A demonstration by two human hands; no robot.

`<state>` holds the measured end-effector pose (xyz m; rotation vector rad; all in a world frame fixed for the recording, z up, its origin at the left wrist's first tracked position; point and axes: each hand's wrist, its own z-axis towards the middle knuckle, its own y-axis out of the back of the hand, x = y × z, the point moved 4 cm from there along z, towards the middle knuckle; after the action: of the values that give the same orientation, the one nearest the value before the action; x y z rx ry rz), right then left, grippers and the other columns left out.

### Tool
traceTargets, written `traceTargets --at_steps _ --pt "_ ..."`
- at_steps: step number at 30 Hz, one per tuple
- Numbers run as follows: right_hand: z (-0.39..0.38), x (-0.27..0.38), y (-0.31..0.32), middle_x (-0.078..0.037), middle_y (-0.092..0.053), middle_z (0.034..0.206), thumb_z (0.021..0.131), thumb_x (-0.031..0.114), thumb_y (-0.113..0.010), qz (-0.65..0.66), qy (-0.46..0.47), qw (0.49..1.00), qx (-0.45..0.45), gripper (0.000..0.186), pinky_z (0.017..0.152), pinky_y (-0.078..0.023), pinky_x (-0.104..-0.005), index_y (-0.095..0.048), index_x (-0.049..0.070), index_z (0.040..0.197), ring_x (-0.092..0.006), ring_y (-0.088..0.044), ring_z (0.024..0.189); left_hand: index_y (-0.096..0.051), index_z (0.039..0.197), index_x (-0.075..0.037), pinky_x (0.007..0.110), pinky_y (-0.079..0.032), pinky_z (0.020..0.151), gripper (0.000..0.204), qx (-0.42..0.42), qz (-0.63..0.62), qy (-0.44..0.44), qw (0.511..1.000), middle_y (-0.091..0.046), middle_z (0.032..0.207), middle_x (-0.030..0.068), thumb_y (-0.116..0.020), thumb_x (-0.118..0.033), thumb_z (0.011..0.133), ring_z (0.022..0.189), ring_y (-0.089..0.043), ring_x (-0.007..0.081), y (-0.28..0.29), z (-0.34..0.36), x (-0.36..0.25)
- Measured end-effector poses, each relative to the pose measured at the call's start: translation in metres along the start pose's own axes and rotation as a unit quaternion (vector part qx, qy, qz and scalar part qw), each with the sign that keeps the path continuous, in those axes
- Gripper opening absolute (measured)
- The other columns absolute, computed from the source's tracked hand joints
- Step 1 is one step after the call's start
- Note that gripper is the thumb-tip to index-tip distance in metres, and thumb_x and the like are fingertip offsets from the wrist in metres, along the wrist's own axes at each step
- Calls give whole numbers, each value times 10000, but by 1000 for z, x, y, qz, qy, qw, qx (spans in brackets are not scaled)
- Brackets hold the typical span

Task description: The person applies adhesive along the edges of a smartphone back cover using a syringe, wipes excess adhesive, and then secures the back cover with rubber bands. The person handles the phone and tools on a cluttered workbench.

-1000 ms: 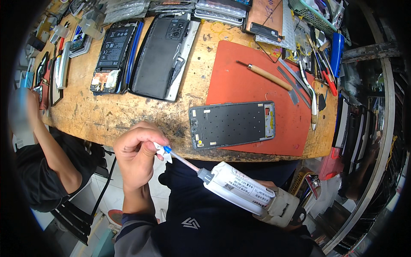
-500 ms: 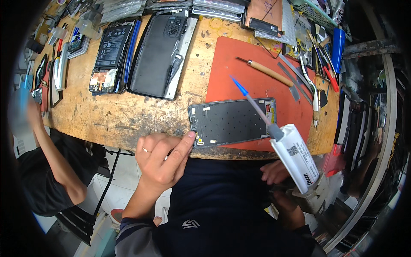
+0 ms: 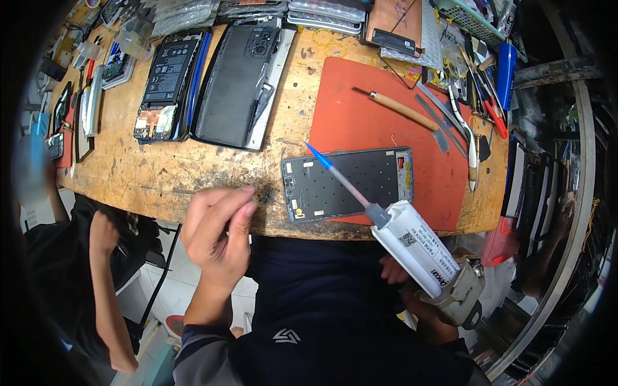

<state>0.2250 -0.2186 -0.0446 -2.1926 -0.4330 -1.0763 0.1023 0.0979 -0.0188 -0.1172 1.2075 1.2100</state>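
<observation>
A dark phone frame (image 3: 347,183) lies partly on the red mat and partly on bare wood near the table's front edge, with small pale strips around its border. To its left hovers my left hand (image 3: 215,231), fingers loosely curled and thumb close to the forefinger, with nothing visible in them. My right hand (image 3: 393,270), largely hidden behind a glue dispenser gun (image 3: 460,299), grips it at the lower right. The gun carries a white twin glue cartridge (image 3: 415,244) whose long nozzle ends in a blue tip (image 3: 317,155), above the frame's upper left corner.
A wooden-handled tool (image 3: 402,109) and flat metal strips rest on the red mat (image 3: 347,96). Farther left lie an opened phone with its battery (image 3: 174,71) and a black phone back (image 3: 235,90). Another person's arm (image 3: 106,289) is at the far left.
My left hand has let go of the phone frame's corner and moved left, its fingers curling. The glue gun has swung left, bringing its blue tip over the frame's left end.
</observation>
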Motion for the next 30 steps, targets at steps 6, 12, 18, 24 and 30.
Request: traceTargets --at_steps 6,12,18,24,30 --pt "5 -6 0 -184 -672 856 1046 593 -491 -41 15 999 28 627 992 -479 -536 -696 3 989 -353 -659 878 -812 1025 -55 338 -473 661 277 122 75 -159 977 -651 837 41 -852 -37 751 760 -605 223 -15 9 -14" --pt "5 -4 1 -182 -668 862 1051 609 -462 -38 3 999 13 658 992 -475 -538 -689 -6 989 -354 -656 879 -798 1034 -58 364 -463 675 274 92 144 -169 971 -652 843 40 -845 -37 764 771 -608 239 -8 10 -8" --pt "2 -5 -2 -226 -678 1043 1058 536 -522 25 -89 996 1 599 1013 -507 -556 -644 -29 1214 -392 -668 1014 -773 1105 36 311 -514 683 174 -9 38 -27 999 -690 932 130 -752 -6 938 795 -641 206 4 6 1" --pt "-12 -5 6 -273 -659 1229 1056 479 -555 79 -253 964 5 644 1039 -542 -543 -551 -52 1419 -413 -664 1169 -748 1133 58 239 -473 677 292 -24 -85 5 996 -676 1036 123 -642 -210 1080 799 -615 139 -2 9 3" --pt "-14 -20 19 -264 -657 1261 1066 429 -554 99 -249 963 8 616 1035 -552 -504 -536 -60 1440 -380 -671 1179 -732 983 27 241 -431 627 253 49 -197 145 968 -637 918 74 -644 -192 1075 747 -568 111 -1 6 9"
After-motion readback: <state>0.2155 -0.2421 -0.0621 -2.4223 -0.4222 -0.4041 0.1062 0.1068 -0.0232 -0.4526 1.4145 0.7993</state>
